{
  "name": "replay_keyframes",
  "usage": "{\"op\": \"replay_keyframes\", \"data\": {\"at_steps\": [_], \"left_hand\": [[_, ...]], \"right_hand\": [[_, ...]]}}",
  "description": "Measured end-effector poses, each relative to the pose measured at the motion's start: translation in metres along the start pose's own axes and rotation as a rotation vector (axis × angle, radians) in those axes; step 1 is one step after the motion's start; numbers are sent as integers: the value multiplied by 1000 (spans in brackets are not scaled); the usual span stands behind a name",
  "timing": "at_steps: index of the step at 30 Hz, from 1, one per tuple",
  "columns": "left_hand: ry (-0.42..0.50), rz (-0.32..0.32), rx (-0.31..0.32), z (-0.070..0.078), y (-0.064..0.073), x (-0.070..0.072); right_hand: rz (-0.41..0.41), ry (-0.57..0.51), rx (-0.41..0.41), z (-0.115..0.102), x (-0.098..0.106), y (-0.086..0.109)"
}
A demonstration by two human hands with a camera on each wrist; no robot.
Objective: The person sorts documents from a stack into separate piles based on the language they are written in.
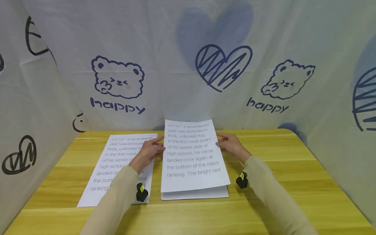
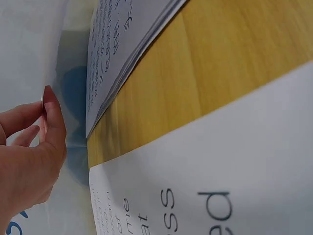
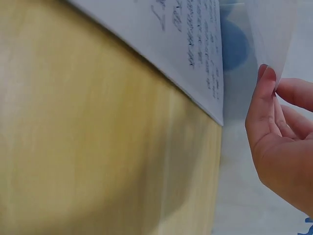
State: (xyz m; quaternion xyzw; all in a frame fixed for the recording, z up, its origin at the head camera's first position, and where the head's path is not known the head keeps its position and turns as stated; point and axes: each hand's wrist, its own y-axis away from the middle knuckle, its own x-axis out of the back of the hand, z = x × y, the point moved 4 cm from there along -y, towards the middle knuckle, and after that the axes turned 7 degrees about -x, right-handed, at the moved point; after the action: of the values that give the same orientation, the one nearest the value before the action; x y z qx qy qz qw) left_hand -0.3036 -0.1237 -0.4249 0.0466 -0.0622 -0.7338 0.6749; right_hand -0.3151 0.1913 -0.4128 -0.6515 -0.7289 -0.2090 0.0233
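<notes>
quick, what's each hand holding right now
Left hand: pinching the left edge of the upper printed sheet.
Right hand: pinching that sheet's right edge.

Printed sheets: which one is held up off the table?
The middle top sheet, pinched at its side edges by the left hand and right hand. The left paper lies on the table, as does the stack below that sheet.

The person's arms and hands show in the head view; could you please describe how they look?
The left sleeve and right sleeve are long, plain and beige. At their inner edges show a left device and a right device, both small and black with a bright yellow mark. The left hand and right hand wear no gloves.
</notes>
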Motion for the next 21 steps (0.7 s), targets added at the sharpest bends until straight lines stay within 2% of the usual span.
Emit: {"op": "replay_keyframes", "data": {"at_steps": [9, 21], "left_hand": [[23, 4, 48, -1, -1, 5], [20, -10, 31, -1, 1, 6]], "right_hand": [[-27, -9, 27, -2, 2, 0], [-13, 1, -13, -2, 2, 5]]}}
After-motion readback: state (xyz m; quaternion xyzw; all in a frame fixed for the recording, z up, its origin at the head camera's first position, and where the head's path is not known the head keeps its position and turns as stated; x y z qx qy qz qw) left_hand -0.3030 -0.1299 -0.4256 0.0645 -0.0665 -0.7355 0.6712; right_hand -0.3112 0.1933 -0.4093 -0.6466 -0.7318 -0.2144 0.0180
